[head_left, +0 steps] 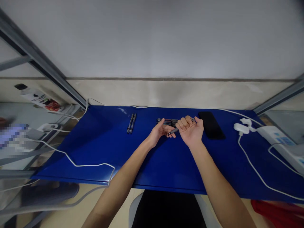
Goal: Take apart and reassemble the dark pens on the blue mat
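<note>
Right now, a slim pen (175, 130) is being pinched in the curled fingers of the right hand (190, 131), with its tip being held just beside the left hand (158, 133), whose grip is being kept spread, palm up. Behind them, a bundle of pens (166, 122) is being carried by the blue worktop (99, 148), between two more pens (131, 123) and a black phone (211, 125).

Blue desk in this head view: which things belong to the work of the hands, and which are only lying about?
Part of the work:
right hand gripping a slim dark pen; left hand next to its tip; probably the row of dark pens behind them.

Lying about:
two pens; black phone; white charger; white power strip.
</note>
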### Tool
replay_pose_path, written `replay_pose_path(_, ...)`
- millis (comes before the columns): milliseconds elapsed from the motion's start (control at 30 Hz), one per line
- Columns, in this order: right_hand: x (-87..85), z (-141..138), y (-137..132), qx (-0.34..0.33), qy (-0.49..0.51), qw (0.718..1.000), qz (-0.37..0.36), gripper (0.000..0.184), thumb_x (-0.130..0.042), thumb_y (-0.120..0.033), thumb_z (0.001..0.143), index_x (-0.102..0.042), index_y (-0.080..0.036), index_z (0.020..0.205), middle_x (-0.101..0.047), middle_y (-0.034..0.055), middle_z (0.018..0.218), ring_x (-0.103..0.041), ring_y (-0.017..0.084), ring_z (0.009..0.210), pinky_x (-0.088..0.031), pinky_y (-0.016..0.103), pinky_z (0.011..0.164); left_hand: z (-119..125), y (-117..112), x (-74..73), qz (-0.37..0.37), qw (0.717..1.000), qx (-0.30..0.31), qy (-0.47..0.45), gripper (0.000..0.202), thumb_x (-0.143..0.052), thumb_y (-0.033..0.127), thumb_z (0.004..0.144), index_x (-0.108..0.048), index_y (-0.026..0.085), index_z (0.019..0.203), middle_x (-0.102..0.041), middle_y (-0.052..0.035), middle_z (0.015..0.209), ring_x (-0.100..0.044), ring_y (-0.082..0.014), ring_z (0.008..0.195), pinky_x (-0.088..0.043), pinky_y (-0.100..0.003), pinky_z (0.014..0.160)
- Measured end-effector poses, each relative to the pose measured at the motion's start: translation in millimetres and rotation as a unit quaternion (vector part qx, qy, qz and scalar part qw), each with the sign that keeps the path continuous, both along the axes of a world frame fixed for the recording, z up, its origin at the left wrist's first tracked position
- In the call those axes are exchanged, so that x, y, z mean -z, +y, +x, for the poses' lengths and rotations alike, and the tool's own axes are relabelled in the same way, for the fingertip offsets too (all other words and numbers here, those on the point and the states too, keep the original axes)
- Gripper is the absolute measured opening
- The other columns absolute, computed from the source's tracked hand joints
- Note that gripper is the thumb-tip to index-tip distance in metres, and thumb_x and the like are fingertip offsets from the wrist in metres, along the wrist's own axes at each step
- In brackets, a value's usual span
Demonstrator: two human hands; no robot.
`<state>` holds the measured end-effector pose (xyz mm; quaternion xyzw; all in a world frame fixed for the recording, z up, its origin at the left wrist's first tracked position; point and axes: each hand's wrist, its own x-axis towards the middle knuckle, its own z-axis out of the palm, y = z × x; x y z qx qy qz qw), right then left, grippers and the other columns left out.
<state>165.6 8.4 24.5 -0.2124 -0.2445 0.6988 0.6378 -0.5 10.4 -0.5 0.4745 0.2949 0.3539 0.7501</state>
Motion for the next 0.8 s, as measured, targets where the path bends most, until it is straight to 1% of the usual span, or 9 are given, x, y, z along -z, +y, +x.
replay_pose_path(67,0.1,-0.1,0.1,0.001,0.000,1.000,0.001,0.044,-0.041,-0.046,0.089,-0.023,-0.022,0.056,-0.019,-0.0044,0.054,-0.024,0.012,0.048,-0.032,0.028,0.047,0.0,0.0,0.4,0.000,1.000,-0.001,-0.001,0.078,-0.023,0.067,0.092,-0.073,0.007,0.091,-0.071,-0.0163,0.081,-0.058,-0.0182,0.067,-0.039,-0.032,0.070)
replay_pose_path(200,0.8,-0.1,0.4,0.005,-0.010,1.000,-0.002,0.045,-0.039,-0.049,0.089,-0.024,-0.022,0.057,-0.019,-0.0043,0.054,-0.024,0.013,0.048,-0.033,0.029,0.048,0.0,-0.2,1.4,0.002,1.000,-0.009,0.001,0.075,-0.026,0.066,0.092,-0.073,0.007,0.092,-0.071,-0.0157,0.081,-0.058,-0.0176,0.067,-0.040,-0.031,0.070)
replay_pose_path(367,1.1,-0.2,0.7,0.007,-0.009,1.000,0.011,0.046,-0.037,-0.049,0.091,-0.027,-0.022,0.056,-0.019,-0.0043,0.055,-0.026,0.012,0.047,-0.034,0.028,0.047,0.1,-0.6,2.2,0.002,1.000,-0.011,-0.004,0.075,-0.027,0.066,0.093,-0.074,0.008,0.092,-0.071,-0.0155,0.081,-0.059,-0.0176,0.067,-0.041,-0.031,0.070)
replay_pose_path(433,0.7,-0.6,1.1,0.020,-0.018,1.000,0.010,0.048,-0.035,-0.053,0.093,-0.030,-0.022,0.057,-0.021,-0.0041,0.055,-0.028,0.012,0.047,-0.036,0.029,0.048,0.8,-1.5,1.8,0.018,0.999,-0.029,0.007,0.069,-0.034,0.065,0.092,-0.074,0.009,0.090,-0.071,-0.0146,0.081,-0.059,-0.0172,0.067,-0.042,-0.031,0.069)
replay_pose_path(500,0.8,-1.7,2.0,0.028,-0.031,0.999,0.009,0.050,-0.034,-0.058,0.093,-0.033,-0.022,0.058,-0.024,-0.0039,0.056,-0.031,0.013,0.047,-0.039,0.030,0.049,1.9,-2.9,1.2,0.050,0.997,-0.051,0.028,0.055,-0.050,0.059,0.089,-0.074,0.009,0.085,-0.071,-0.0127,0.078,-0.059,-0.0156,0.066,-0.043,-0.029,0.068)
replay_pose_path(567,2.3,-3.7,3.8,0.040,-0.047,0.998,0.013,0.051,-0.038,-0.062,0.093,-0.038,-0.023,0.060,-0.030,-0.0035,0.056,-0.037,0.013,0.049,-0.044,0.031,0.053,2.8,-4.0,0.6,0.076,0.994,-0.069,0.047,0.041,-0.065,0.050,0.083,-0.074,0.010,0.083,-0.071,-0.0099,0.074,-0.058,-0.0135,0.065,-0.043,-0.028,0.068)
replay_pose_path(633,5.7,-6.5,6.2,0.070,-0.079,0.994,0.021,0.049,-0.042,-0.064,0.091,-0.046,-0.023,0.064,-0.041,-0.0016,0.059,-0.048,0.014,0.055,-0.049,0.033,0.061,2.8,-3.7,0.7,0.079,0.991,-0.093,0.053,0.033,-0.071,0.043,0.079,-0.074,0.010,0.083,-0.070,-0.0076,0.071,-0.057,-0.0123,0.064,-0.044,-0.026,0.067)
replay_pose_path(733,13.4,-10.8,8.9,0.146,-0.170,0.974,0.041,0.044,-0.048,-0.062,0.091,-0.060,-0.022,0.075,-0.060,0.0037,0.073,-0.062,0.018,0.070,-0.053,0.036,0.073,-0.6,0.6,2.8,0.070,0.982,-0.170,0.046,0.027,-0.073,0.038,0.078,-0.073,0.011,0.081,-0.067,-0.0050,0.068,-0.056,-0.0106,0.062,-0.044,-0.025,0.065)
replay_pose_path(800,18.0,-12.6,8.8,0.175,-0.239,0.953,0.058,0.042,-0.049,-0.059,0.091,-0.064,-0.020,0.082,-0.066,0.0054,0.077,-0.065,0.018,0.073,-0.053,0.035,0.074,-5.7,5.9,4.4,0.063,0.970,-0.232,0.024,0.024,-0.074,0.035,0.077,-0.074,0.012,0.082,-0.065,-0.0028,0.066,-0.054,-0.0087,0.060,-0.043,-0.023,0.062)
